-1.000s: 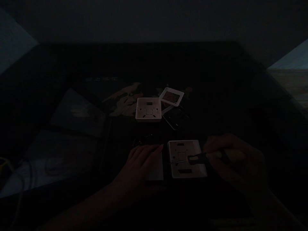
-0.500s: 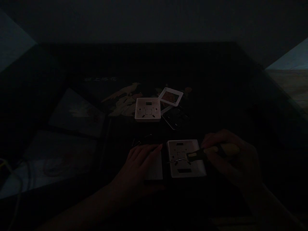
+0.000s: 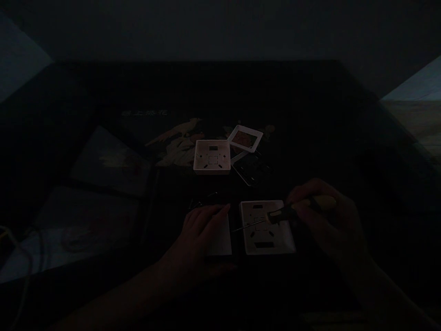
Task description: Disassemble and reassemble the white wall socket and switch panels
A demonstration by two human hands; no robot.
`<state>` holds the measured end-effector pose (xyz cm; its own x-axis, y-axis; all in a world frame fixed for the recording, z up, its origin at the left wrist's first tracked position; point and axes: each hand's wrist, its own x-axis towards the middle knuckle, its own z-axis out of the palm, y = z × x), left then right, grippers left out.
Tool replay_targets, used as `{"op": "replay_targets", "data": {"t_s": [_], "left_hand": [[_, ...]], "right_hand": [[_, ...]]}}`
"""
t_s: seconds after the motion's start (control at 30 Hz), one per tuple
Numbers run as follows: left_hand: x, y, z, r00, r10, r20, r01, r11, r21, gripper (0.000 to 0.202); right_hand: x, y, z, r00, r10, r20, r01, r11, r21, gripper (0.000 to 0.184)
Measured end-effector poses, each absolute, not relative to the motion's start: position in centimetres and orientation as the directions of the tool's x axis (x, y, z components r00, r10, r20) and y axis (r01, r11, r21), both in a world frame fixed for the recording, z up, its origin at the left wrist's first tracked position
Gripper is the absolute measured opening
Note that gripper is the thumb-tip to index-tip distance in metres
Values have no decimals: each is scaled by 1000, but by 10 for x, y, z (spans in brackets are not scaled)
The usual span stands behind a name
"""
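Observation:
The scene is very dark. My left hand (image 3: 198, 239) lies flat, fingers stretched, on a white plate (image 3: 220, 241) near the table's front. Right beside it sits a white square box (image 3: 267, 227) with slots in its floor. My right hand (image 3: 324, 220) is closed round a screwdriver (image 3: 292, 211) with a yellow and black handle. Its thin shaft slants left over the box, and the tip hangs near the box's left edge.
Farther back stand another white square box (image 3: 212, 157), a white frame (image 3: 245, 138) and a dark flat part (image 3: 253, 169). Small dark pieces (image 3: 203, 201) lie by my left fingers. Pale sheets (image 3: 110, 161) cover the left side of the dark table (image 3: 310, 115).
My right hand has risen and drawn back a little with the screwdriver, whose tip has slid leftward over the box. My left hand has stayed on the plate.

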<state>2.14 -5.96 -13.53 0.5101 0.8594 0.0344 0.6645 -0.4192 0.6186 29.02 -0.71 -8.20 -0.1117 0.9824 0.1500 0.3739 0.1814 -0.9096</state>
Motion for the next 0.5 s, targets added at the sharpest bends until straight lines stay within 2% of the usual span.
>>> {"op": "replay_targets", "data": {"t_s": [0.17,0.37,0.5], "left_hand": [[20,-60,-137,467,884,32,667,-375,644,108],[17,-59,-139,427,899,102,622,-373,688,101],[16,-58,-141,422,901,99,617,-366,697,96]], "right_hand": [[290,-8,-90,-56,990,129,313,140,-939,6],[287,-12,-95,-12,995,102,167,102,-981,6],[285,-13,-96,-14,991,131,224,131,-966,10]]}}
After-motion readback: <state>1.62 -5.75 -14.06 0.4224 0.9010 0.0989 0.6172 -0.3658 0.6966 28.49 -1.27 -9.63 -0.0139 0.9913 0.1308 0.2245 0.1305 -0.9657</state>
